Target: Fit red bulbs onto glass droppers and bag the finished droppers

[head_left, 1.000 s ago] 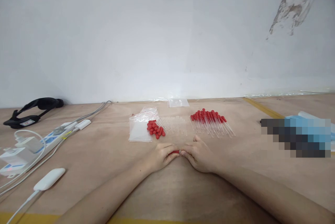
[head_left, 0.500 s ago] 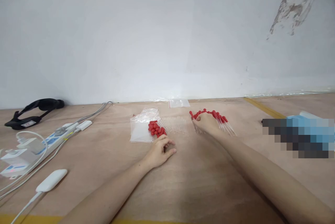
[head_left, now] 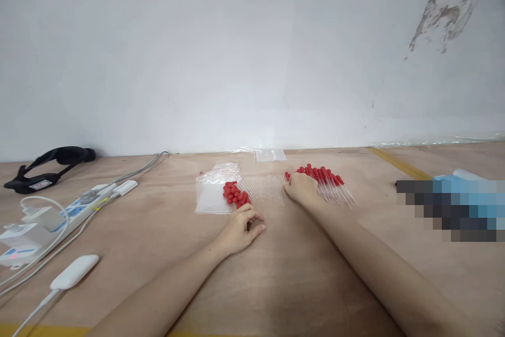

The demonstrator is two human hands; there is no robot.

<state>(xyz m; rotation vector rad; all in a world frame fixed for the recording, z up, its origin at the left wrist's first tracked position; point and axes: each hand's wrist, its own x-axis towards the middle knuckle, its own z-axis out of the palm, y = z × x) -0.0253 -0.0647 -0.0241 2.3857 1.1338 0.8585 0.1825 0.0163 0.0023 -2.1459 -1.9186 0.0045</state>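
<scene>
Red tips (head_left: pixel 232 194) just beyond left fingers (head_left: pixel 252 213), I note; translucent sticks (head_left: pixel 263 189) between those and right fingers (head_left: pixel 295 183); red-headed swabs (head_left: pixel 323 175) alongside. Worktop (head_left: pixel 158 253) tan, yellow-striped. Wall (head_left: pixel 197 53) greyish white.

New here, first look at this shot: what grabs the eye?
Probably the red: a heap of loose red tips by the left hand, and a fan of red-tipped sticks to its right, partly covered by the right hand. After that, the peeling patch on the pale wall, upper right.
</scene>
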